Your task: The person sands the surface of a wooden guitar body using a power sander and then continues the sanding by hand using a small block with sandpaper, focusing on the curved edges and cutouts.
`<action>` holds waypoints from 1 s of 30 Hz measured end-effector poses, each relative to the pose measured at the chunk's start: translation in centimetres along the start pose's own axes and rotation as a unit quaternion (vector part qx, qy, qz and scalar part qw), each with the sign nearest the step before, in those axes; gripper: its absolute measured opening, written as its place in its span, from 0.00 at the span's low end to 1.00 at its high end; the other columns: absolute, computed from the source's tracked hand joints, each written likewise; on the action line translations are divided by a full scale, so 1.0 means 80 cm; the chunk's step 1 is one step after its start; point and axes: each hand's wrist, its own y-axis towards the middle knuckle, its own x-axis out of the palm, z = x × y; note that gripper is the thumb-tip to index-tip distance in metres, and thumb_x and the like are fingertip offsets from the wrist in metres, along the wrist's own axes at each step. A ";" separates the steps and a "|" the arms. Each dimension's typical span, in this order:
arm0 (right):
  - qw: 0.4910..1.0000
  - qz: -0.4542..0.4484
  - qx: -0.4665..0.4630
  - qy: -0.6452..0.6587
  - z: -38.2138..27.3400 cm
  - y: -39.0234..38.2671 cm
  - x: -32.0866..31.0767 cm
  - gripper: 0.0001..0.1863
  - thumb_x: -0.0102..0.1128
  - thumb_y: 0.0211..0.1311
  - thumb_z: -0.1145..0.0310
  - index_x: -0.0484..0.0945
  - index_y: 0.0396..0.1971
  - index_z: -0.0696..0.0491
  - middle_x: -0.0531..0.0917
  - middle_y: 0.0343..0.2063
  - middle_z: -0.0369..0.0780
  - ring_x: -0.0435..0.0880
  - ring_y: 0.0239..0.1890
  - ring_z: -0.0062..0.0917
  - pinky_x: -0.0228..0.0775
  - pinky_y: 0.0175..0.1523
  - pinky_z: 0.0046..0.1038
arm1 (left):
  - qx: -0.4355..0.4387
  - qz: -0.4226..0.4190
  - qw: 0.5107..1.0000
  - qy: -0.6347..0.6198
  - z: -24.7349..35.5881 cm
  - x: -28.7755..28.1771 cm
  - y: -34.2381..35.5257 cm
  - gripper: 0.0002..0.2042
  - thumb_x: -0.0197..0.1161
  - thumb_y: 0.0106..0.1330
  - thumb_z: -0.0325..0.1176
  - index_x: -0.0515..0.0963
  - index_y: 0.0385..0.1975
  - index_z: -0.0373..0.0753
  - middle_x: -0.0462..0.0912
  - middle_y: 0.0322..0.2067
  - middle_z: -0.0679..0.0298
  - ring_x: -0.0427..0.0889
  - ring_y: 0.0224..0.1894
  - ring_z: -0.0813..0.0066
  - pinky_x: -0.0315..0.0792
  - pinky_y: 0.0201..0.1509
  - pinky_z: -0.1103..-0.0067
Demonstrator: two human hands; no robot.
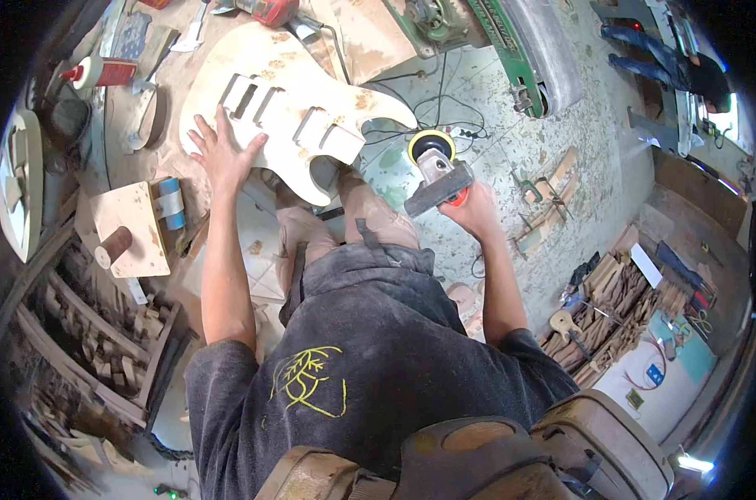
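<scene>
A pale wooden electric guitar body point(299, 79) with rectangular pickup cutouts and two horns lies on the bench in front of me. My left hand point(226, 154) rests on its near left part, fingers spread flat over the wood. Off the body's right side, my right hand point(471, 210) is wrapped round the red grip of an angle grinder point(435, 167) with a round, yellow-edged backing pad. The pad is apart from the guitar body. My palm and the tool's casing hide most of the grip.
Left on the bench are a red-and-white glue bottle point(103, 72), a roll of sanding belt point(149, 117), a blue cylinder point(171, 203) and a board with a dowel point(128, 233). A green belt sander point(515, 54) stands far right; cables point(440, 104) trail below it.
</scene>
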 end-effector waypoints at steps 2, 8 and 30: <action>0.998 -0.037 0.025 0.046 -0.019 0.001 -0.014 0.34 0.75 0.44 0.51 0.77 0.50 0.54 0.87 0.34 0.50 0.86 0.42 0.50 0.78 0.47 0.45 | -0.003 0.002 1.000 0.002 -0.002 0.002 0.000 0.58 0.69 0.51 0.72 0.49 0.80 0.56 0.37 0.79 0.40 0.32 0.80 0.31 0.35 0.76 0.37; 0.999 -0.001 -0.001 0.054 -0.042 0.031 -0.009 0.34 0.74 0.45 0.52 0.74 0.50 0.55 0.87 0.34 0.50 0.86 0.40 0.51 0.77 0.47 0.47 | 0.005 0.006 1.000 0.011 -0.002 0.003 0.006 0.59 0.68 0.51 0.75 0.50 0.80 0.56 0.37 0.79 0.40 0.31 0.80 0.31 0.36 0.76 0.37; 0.969 -0.154 0.050 0.187 -0.059 0.014 -0.008 0.38 0.77 0.39 0.52 0.80 0.51 0.61 0.87 0.42 0.55 0.86 0.47 0.51 0.78 0.53 0.44 | 0.005 -0.012 1.000 0.002 0.005 -0.009 -0.002 0.57 0.68 0.54 0.73 0.47 0.81 0.55 0.34 0.79 0.41 0.31 0.80 0.31 0.36 0.76 0.36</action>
